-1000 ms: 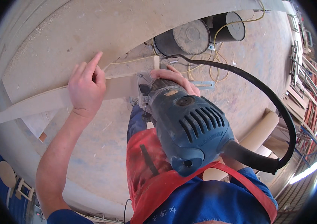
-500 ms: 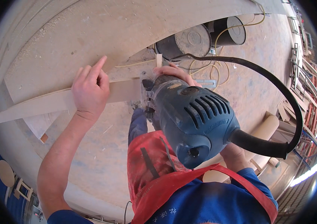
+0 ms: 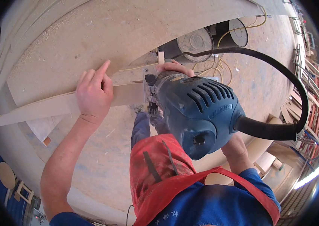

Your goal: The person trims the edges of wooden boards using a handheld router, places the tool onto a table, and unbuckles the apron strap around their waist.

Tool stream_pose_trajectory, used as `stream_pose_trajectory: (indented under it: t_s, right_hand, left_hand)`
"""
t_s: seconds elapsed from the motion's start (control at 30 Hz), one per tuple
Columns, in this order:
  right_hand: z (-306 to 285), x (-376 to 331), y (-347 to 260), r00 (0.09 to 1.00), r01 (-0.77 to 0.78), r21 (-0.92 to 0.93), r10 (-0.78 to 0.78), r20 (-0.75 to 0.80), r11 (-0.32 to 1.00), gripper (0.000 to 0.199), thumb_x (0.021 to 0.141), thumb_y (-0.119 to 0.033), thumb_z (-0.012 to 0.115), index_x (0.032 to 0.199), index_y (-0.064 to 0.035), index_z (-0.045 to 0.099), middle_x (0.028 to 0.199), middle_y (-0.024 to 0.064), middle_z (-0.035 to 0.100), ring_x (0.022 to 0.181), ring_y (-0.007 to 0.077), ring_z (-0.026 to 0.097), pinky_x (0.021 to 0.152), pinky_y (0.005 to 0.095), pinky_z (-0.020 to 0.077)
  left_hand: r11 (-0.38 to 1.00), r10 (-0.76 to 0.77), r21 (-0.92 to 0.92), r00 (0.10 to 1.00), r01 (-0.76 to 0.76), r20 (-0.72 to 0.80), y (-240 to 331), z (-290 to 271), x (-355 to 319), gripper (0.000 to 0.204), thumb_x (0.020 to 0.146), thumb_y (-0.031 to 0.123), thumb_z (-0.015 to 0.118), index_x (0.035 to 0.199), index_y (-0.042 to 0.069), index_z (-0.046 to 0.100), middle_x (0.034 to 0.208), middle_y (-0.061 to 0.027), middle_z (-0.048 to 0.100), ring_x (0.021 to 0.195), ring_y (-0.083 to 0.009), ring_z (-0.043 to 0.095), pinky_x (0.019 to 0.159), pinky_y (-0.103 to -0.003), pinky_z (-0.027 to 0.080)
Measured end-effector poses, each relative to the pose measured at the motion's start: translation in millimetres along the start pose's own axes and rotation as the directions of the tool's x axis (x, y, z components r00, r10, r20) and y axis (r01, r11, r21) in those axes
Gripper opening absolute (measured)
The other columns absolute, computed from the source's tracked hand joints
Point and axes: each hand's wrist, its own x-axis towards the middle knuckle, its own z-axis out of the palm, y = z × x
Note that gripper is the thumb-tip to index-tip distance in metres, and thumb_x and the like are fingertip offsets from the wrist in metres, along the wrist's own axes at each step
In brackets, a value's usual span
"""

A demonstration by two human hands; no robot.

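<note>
the left hand (image 3: 93,94) is lying flat and open on a long pale wooden strip (image 3: 50,107), fingers spread and the index finger pointing toward one o'clock, gripping nothing. the right hand (image 3: 174,67) is wrapping closed around the front of a blue electric router (image 3: 197,113), which is sitting at the strip's three o'clock end, its base touching the wood. a thick black hose (image 3: 280,75) is looping away from the router's body toward two o'clock. the strip is resting against the edge of a large dusty counter (image 3: 91,37).
</note>
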Motion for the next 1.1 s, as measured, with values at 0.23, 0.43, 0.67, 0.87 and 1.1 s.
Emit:
stream_pose_trajectory:
  t_s: [0.23,0.43,0.67,0.87,1.1]
  right_hand:
    - [-6,7,-4,0.979,-0.191,0.216,0.201,-0.024,0.958,0.056,0.084,-0.023,0.083,0.132,-0.004,0.063,0.133,0.0109,0.065,0.125,0.0227,0.059,0.116,0.0395,0.0395]
    - [-27,5,-19,0.814,-0.553,0.363,0.579,0.044,0.75,0.058,0.082,-0.025,0.083,0.132,-0.0044,0.063,0.127,0.0083,0.068,0.114,0.0209,0.066,0.105,0.0369,0.0516]
    - [-15,-61,-27,0.885,-0.466,0.178,0.46,0.076,0.867,0.072,0.067,-0.016,0.091,0.133,-0.0075,0.062,0.123,0.0084,0.07,0.124,0.0248,0.063,0.109,0.042,0.0508]
    - [18,-72,-49,0.996,-0.062,-0.04,0.064,0.054,0.997,0.062,0.089,-0.019,0.076,0.142,-0.0013,0.049,0.143,0.019,0.06,0.134,0.0348,0.059,0.122,0.0621,0.0299]
    - [15,-62,-52,0.998,-0.043,-0.028,0.045,0.043,0.999,0.062,0.088,-0.019,0.077,0.142,-0.0013,0.051,0.142,0.0194,0.06,0.134,0.0357,0.059,0.122,0.0626,0.0292]
  left_hand:
    - [1.0,0.0,0.017,1.0,0.001,-0.023,-1,2,-4,0.038,0.089,0.0,0.064,0.124,0.012,0.075,0.073,-0.0095,0.053,0.07,-0.0264,0.056,0.064,-0.041,0.048]
    - [0.999,0.004,0.043,1.0,-0.003,-0.031,-3,5,-5,0.036,0.086,0.004,0.066,0.119,0.015,0.076,0.075,-0.0057,0.057,0.071,-0.026,0.058,0.065,-0.04,0.052]
    - [0.999,-0.033,0.023,0.999,0.034,-0.023,-3,9,-3,0.034,0.092,0.006,0.062,0.122,0.015,0.076,0.073,-0.0071,0.056,0.068,-0.0251,0.058,0.063,-0.04,0.049]
    - [0.997,-0.072,0.022,0.997,0.072,0.005,-7,9,-10,0.035,0.092,0.006,0.062,0.122,0.017,0.076,0.073,-0.0064,0.057,0.067,-0.0233,0.058,0.063,-0.04,0.05]
    - [0.998,-0.063,0.026,0.998,0.063,0.003,-1,6,-2,0.036,0.09,0.005,0.063,0.121,0.017,0.077,0.072,-0.0051,0.055,0.068,-0.0225,0.057,0.063,-0.039,0.05]
